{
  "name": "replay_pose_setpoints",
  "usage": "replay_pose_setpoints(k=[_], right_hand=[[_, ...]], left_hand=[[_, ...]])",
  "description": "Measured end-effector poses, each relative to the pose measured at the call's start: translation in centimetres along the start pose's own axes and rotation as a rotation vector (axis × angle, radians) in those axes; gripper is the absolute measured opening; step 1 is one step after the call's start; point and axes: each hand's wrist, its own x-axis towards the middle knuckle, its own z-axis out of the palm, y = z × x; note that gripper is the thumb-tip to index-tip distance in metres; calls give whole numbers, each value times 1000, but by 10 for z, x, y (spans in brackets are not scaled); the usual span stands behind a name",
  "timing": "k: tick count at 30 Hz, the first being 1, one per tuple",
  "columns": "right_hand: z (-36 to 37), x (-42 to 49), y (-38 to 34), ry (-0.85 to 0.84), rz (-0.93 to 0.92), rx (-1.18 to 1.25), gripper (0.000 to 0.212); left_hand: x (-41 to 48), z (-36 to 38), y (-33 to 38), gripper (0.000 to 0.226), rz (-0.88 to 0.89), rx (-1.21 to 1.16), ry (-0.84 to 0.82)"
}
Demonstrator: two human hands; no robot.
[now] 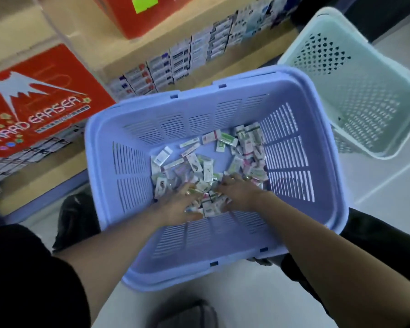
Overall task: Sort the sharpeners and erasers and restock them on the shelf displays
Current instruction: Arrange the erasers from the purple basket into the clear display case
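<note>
Lavender basket [100, 162] holds the small stationery packets [208, 172] — heaped on its floor, under and just ahead of both hands. Left hand [182, 204] and right hand [238, 194] flank one clump, fingers buried — whether they grip anything I cannot tell. The shelf display [180, 55] lies beyond the basket's far rim.

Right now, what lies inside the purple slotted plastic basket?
The purple basket holds loose small wrapped packets; the left hand and right hand are among them. Packets beneath the hands are hidden.

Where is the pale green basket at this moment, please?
The pale green basket sits at the upper right of the head view, on the floor, just beyond the purple basket's far right corner.
</note>
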Motion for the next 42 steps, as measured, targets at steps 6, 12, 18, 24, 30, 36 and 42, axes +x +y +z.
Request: replay_pose_setpoints(k=[6, 12, 18, 24, 30, 36, 42], right_hand=[[7, 14, -11, 9, 126, 43, 80], [5, 17, -4, -27, 152, 253, 69], [4, 16, -7, 21, 162, 387, 41], [5, 11, -11, -42, 144, 586, 47], [6, 14, -13, 19, 218, 568, 37], [-5, -3, -14, 181, 261, 792, 38], [-30, -41, -17, 388, 283, 1149, 42]], left_hand=[[2, 11, 9, 95, -197, 81, 166], [5, 12, 3, 89, -172, 117, 182], [11, 10, -3, 88, -153, 37, 117], [11, 7, -6, 81, -138, -7, 32], [2, 12, -4, 51, -130, -216, 162], [-8, 9, 0, 39, -175, -371, 313], [-24, -16, 14, 17, -127, -747, 387]])
